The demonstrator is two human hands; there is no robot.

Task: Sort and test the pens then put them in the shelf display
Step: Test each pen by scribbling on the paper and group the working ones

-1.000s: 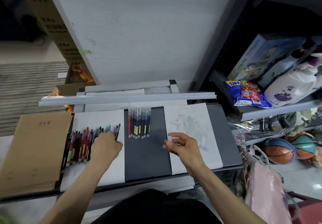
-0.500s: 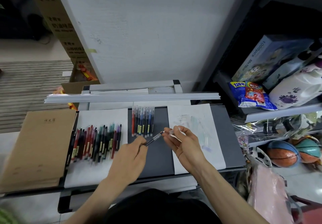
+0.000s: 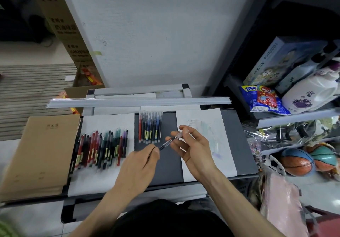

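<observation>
"Currently, how is the pen (image 3: 167, 142) held?"
"Above the counter (image 3: 237, 144). Its barrel is gripped by the left hand (image 3: 139, 165) and its cap is pinched by the right hand (image 3: 193, 150), apparently for uncapping and testing on the scribble paper (image 3: 204, 119). Unsorted pens (image 3: 103, 148) are laid alongside."

A box (image 3: 276, 61) on the shelf at right has printed on its side "1000pcs" and "50x70cm". A tall cardboard carton (image 3: 60, 25) at the back left carries dark Chinese characters, too blurred to read. A brown notebook (image 3: 42, 154) on the table has a short printed title, unreadable. Yellow labels on the pens (image 3: 150, 128) are too small to read.
</observation>
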